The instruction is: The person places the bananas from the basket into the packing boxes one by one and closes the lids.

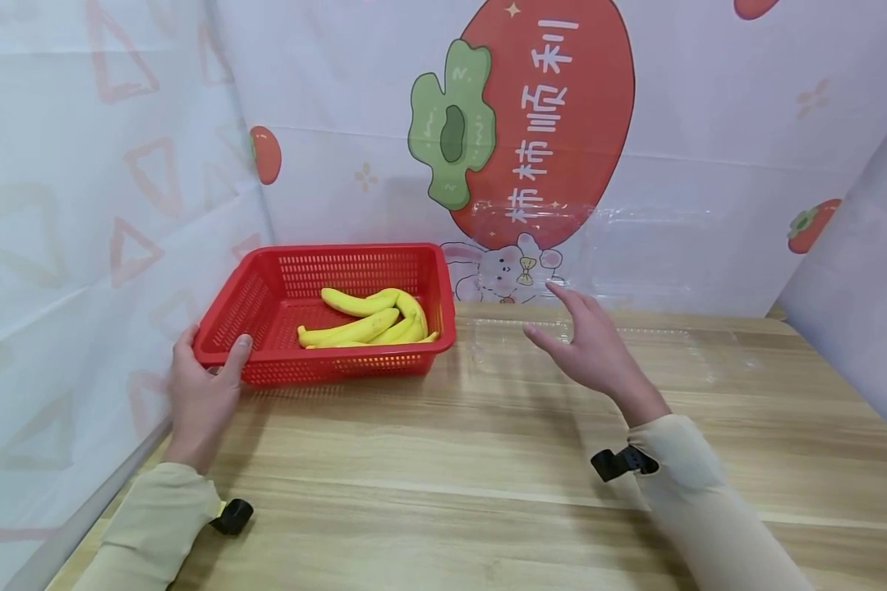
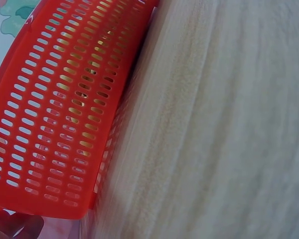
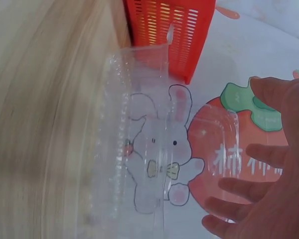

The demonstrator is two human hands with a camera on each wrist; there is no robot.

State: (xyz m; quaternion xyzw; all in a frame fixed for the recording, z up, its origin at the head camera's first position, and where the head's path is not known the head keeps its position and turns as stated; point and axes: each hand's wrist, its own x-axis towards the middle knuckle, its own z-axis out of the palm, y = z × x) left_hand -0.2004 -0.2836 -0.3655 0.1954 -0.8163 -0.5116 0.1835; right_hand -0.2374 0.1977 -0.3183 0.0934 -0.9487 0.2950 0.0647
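The bananas (image 1: 358, 328) lie together inside the red basket (image 1: 303, 358), which is on the left part of the table (image 1: 414, 476). The left hand (image 1: 205, 394) grasps the near left corner of this basket, with the thumb over the rim. The right hand (image 1: 595, 349) is released, fingers spread, close to the clear plastic container (image 3: 162, 129), which seems to be open. I see no banana in it, so, in my judgement, handling of the bananas is not yet begun.
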